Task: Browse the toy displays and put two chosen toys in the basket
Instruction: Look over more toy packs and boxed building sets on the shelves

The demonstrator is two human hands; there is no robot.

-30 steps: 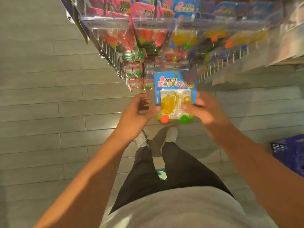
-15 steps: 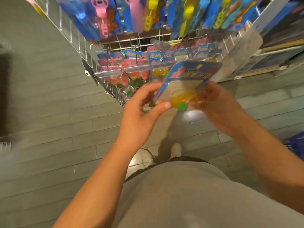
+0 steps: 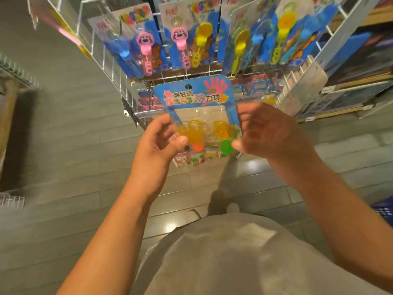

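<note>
both hands hold one blister-carded toy pack (image 3: 196,116) up in the centre of the frame. left hand (image 3: 158,143) pinches the pack's lower left edge, thumb on the front over the clear blister, fingers curled behind the card. right hand (image 3: 264,133) pinches the lower right edge the same way, its thumb tip touching the front beside a green ball (image 3: 225,146), fingers curled round the side.

the pack has a blue card with a red hand print and printed characters along its top, and a hang hole near the upper edge. inside the blister sit yellow translucent pieces, with an orange ball (image 3: 197,147) and the green ball along the bottom. the card stands nearly upright, face toward the camera.

behind it, across the upper middle of the frame, a wire display rack (image 3: 127,81) carries hanging blue cards of bubble wands (image 3: 185,45) in pink, yellow and blue. lower pegs with more carded toys sit just behind the held pack, partly hidden.

at the right edge of the frame, low down, a corner of a blue basket (image 3: 385,209) shows on the grey plank floor (image 3: 63,145), well apart from the pack. a grey shirt fills the bottom of the frame, with shoe tips visible above it.
</note>
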